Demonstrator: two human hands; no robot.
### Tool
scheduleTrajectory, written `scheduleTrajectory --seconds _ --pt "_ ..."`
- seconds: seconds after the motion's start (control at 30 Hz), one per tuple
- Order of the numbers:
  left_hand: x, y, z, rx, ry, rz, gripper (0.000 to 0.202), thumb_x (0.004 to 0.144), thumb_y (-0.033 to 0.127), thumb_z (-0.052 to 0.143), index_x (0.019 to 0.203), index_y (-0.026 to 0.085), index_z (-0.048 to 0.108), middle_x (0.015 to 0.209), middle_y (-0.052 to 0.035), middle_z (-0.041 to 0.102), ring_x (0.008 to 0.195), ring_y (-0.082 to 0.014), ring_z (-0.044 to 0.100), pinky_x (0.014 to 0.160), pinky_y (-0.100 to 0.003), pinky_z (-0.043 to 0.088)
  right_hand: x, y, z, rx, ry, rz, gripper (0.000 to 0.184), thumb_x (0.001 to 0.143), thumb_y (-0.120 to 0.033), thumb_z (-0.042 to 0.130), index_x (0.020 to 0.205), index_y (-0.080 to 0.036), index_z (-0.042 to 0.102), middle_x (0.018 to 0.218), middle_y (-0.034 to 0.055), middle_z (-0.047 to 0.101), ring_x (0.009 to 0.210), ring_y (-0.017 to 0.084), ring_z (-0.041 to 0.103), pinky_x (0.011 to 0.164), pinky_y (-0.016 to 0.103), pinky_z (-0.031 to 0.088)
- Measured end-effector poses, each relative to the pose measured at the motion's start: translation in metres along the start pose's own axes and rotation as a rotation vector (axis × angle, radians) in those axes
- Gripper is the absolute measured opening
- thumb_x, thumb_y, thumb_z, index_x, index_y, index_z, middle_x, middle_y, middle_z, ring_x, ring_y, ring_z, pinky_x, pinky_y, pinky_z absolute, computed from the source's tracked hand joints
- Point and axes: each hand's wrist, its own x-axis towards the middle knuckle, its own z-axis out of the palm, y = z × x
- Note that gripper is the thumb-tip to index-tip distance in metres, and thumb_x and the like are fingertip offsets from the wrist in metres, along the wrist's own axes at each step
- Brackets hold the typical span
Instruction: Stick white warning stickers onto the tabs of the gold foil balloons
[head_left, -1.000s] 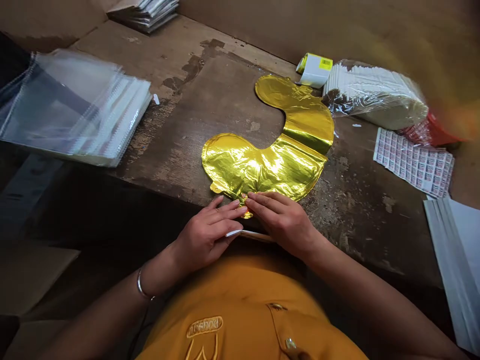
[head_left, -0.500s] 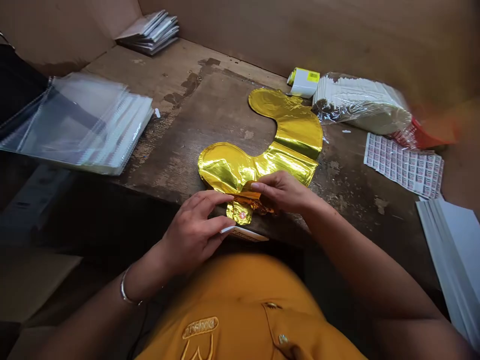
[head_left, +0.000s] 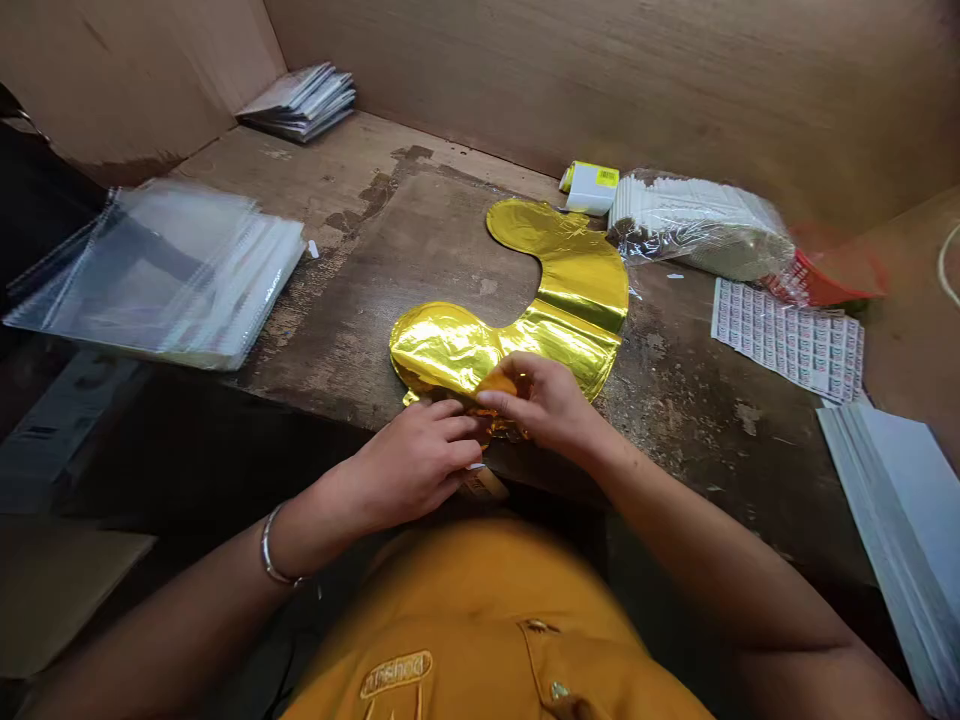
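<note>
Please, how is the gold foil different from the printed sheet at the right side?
Shape: the gold foil curves with rounded ends; the printed sheet is roughly rectangular. Look: the foil is shiny gold; the sheet is pale with rows of marks. State: the right hand pinches the foil's near edge; no hand touches the sheet. Both lie on the table.

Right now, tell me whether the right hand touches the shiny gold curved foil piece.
Touching; the head view shows the right hand pinching the foil piece on its near side.
</note>
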Motion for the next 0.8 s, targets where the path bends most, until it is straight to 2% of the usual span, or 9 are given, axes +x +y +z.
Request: scheduleTrajectory --seconds 0.07,0.13,0.27,0.33,0.4,0.5,0.6,0.7,0.8 --pt "-0.001 -0.001 0.000 -0.049 -0.019 -0.024 0.022 0.093 0.023 0.046 0.083 0.017 0.065 0.100 -0.0078 0.068 0.097 -0.0249 0.059 0.083 -0.041 0.050 -0.012 0.001 0.003 -0.173 0.047 -0.164 0.037 0.074 -0.027 0.068 0.108 -0.013 0.063 0.110 0.0137 0.066 0.104 0.025 0.058 0.090 0.040 0.048" --pt "-0.003 -0.002 0.000 -0.076 -0.006 -0.024 0.023 0.093 0.023 0.045 0.082 0.018 0.064 0.102 -0.0079 0.068 0.097 -0.0247 0.058 0.084 -0.041 0.048 -0.025 0.000 0.006 -0.297 0.041 -0.244 0.039 0.076 -0.016 0.063 0.115 -0.013 0.063 0.127 0.0159 0.060 0.120 0.028 0.050 0.102 0.044 0.042" --pt "-0.008 -0.003 0.004 -0.119 -0.010 -0.039 0.020 0.094 0.024 0.045 0.088 0.019 0.064 0.120 -0.0067 0.065 0.105 -0.0256 0.057 0.089 -0.043 0.046 -0.026 -0.003 -0.005 -0.256 0.013 -0.162 0.021 0.086 -0.014 0.051 0.090 -0.018 0.071 0.104 0.0090 0.072 0.099 0.022 0.061 0.087 0.038 0.051" --pt "-0.011 -0.005 0.008 -0.099 0.018 -0.065 0.018 0.094 0.023 0.046 0.096 0.023 0.064 0.127 -0.0033 0.063 0.114 -0.0277 0.055 0.096 -0.049 0.041 -0.005 0.000 -0.027 -0.151 0.011 -0.032 0.018 0.083 -0.015 0.054 0.082 -0.019 0.072 0.084 0.0031 0.073 0.079 0.017 0.064 0.074 0.031 0.052" --pt "-0.012 -0.006 0.012 -0.092 0.049 -0.053 0.019 0.094 0.021 0.046 0.101 0.025 0.063 0.134 0.0002 0.059 0.127 -0.0282 0.048 0.106 -0.054 0.031 0.029 0.012 -0.060 -0.113 0.114 0.132 0.014 0.075 -0.016 0.062 0.084 -0.018 0.072 0.078 0.0000 0.072 0.072 0.015 0.064 0.068 0.027 0.051" --pt "-0.014 -0.008 0.015 -0.095 0.059 -0.045 0.019 0.094 0.020 0.046 0.101 0.026 0.063 0.137 0.0022 0.057 0.134 -0.0257 0.043 0.112 -0.053 0.022 0.087 0.041 -0.112 -0.245 0.373 0.259 0.032 0.073 -0.018 0.061 0.104 -0.011 0.067 0.094 0.0082 0.070 0.080 0.018 0.063 0.073 0.030 0.048" --pt "-0.015 -0.009 0.015 -0.094 0.034 -0.055 0.021 0.094 0.019 0.045 0.102 0.027 0.062 0.137 0.0021 0.057 0.135 -0.0244 0.042 0.112 -0.052 0.023 0.126 0.068 -0.147 -0.399 0.543 0.399 0.037 0.074 -0.015 0.054 0.109 -0.005 0.062 0.101 0.0181 0.067 0.090 0.026 0.061 0.080 0.038 0.044" --pt "-0.015 -0.009 0.015 -0.105 0.022 -0.059 0.021 0.094 0.019 0.043 0.101 0.027 0.062 0.137 0.0013 0.057 0.134 -0.0247 0.044 0.111 -0.053 0.025 0.131 0.073 -0.161 -0.522 0.593 0.436 0.043 0.079 -0.015 0.048 0.118 -0.002 0.057 0.110 0.0241 0.065 0.099 0.032 0.059 0.085 0.044 0.042" --pt "-0.014 -0.008 0.014 -0.127 0.031 -0.078 0.021 0.094 0.020 0.043 0.100 0.027 0.062 0.135 0.0020 0.058 0.132 -0.0253 0.046 0.110 -0.055 0.026 0.106 0.055 -0.157 -0.622 0.530 0.321 0.038 0.085 -0.020 0.047 0.119 -0.009 0.060 0.123 0.0204 0.061 0.114 0.032 0.052 0.099 0.045 0.035"
